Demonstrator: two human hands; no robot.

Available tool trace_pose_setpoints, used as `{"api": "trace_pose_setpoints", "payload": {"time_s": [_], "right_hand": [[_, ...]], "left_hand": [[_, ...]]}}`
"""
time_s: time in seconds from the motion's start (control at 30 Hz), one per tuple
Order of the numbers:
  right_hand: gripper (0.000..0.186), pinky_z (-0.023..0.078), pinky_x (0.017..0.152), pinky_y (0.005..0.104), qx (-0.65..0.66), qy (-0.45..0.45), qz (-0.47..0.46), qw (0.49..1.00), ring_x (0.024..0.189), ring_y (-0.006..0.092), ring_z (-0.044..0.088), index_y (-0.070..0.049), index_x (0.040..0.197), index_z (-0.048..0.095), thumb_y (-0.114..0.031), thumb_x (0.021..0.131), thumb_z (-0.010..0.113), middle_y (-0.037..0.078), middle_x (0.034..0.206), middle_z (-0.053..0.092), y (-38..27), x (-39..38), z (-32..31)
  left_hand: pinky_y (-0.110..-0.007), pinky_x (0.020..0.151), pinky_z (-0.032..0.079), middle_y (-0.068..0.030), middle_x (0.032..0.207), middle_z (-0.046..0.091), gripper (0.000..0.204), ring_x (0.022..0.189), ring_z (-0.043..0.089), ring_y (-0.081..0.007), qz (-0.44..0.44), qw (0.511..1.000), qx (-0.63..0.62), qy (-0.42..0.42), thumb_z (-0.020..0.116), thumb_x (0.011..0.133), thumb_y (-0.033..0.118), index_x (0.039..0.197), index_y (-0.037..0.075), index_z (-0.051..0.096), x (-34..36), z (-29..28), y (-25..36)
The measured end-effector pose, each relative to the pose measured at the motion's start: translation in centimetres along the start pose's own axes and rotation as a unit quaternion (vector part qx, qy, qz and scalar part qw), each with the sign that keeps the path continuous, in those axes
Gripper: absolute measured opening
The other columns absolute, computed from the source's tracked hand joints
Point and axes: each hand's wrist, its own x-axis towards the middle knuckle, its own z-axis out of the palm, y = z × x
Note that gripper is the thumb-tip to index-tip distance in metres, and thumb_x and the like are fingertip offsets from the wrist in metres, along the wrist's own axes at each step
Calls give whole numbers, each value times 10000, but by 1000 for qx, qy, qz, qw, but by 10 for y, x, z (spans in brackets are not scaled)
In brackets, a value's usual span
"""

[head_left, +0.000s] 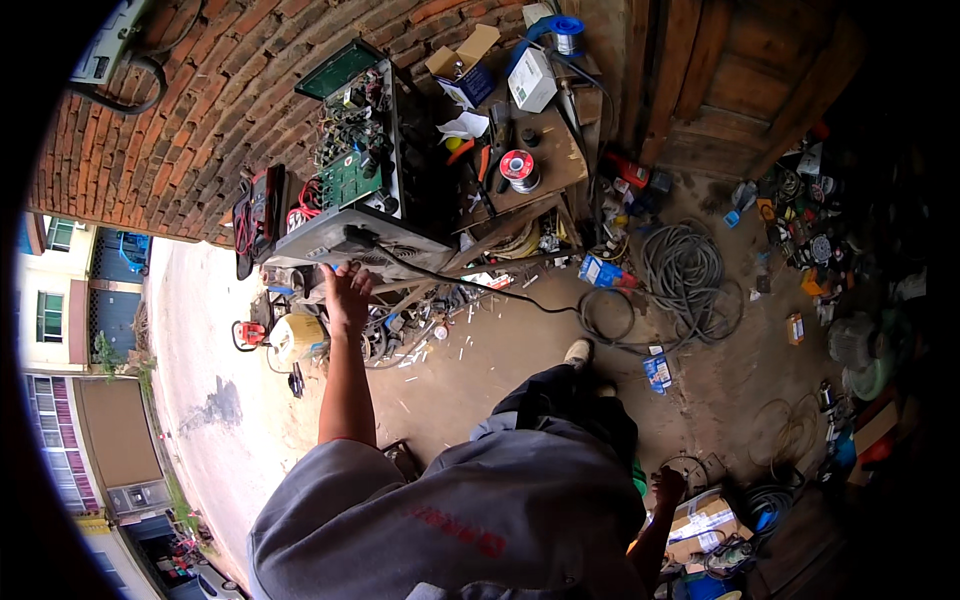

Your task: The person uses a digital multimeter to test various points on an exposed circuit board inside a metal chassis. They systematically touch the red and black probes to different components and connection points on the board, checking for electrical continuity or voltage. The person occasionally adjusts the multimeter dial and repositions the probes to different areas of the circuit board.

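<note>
My left hand [347, 292] reaches up to the lower edge of a grey metal panel [415, 240], its fingers stretched out and holding nothing. Whether the fingertips touch the panel, I cannot tell. Just above them a black plug [360, 238] sits at the panel, and its black cable [480, 287] runs off to the right. The panel belongs to an opened electronic machine with exposed green circuit boards [352, 178]. My right hand [668, 485] hangs low on the right, in shade near a cardboard box [703, 527]; its fingers are too dark to read.
On the wooden bench [560, 150] stand a solder spool [519, 170], pliers [484, 165] and a white box [532, 80]. A red-black multimeter [263, 205] leans beside the machine. Coiled grey cable [690, 270] lies on the floor, with heaped parts [815, 200] at right.
</note>
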Motion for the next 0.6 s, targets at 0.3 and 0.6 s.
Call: {"api": "trace_pose_setpoints", "payload": {"time_s": [0.3, 0.6], "right_hand": [[214, 510, 512, 351, 4, 32, 63, 997, 629, 235, 635, -15, 763, 595, -124, 912, 486, 136, 752, 613, -28, -10, -21], [146, 505, 709, 361, 20, 208, -156, 965, 761, 267, 629, -12, 950, 653, -137, 946, 579, 138, 868, 660, -184, 37, -126]], "left_hand": [[-349, 645, 547, -83, 918, 703, 542, 759, 674, -202, -374, 649, 642, -166, 641, 869, 563, 1045, 53, 697, -72, -59, -181], [-313, 669, 539, -84, 860, 692, 436, 746, 662, -168, -269, 742, 578, -207, 673, 899, 417, 997, -8, 668, -123, 32, -203]]}}
